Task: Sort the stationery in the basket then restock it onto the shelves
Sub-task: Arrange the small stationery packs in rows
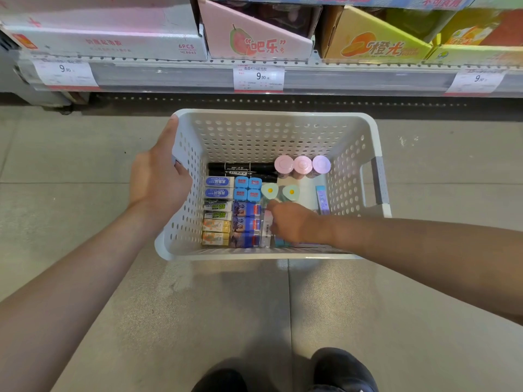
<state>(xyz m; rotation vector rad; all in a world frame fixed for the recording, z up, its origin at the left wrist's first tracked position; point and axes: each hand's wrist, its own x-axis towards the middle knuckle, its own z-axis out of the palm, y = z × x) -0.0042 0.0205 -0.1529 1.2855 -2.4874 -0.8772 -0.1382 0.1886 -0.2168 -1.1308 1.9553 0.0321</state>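
Two shoes [285, 374]; basket [271, 120]: three round lids [302, 164], four blue cubes [247, 188].

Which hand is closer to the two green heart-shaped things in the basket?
Right. The right hand is inside the basket, just below the green hearts; the left hand grips the basket's left wall.

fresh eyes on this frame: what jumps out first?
The white perforated basket on the floor at centre frame, its bottom packed with tidy rows of stationery: boxed erasers at left, black markers and three pastel round caps at the back. The left hand grips the basket's left rim while the right hand reaches in among the items. Behind, a shelf edge carries price tags reading 9.90.
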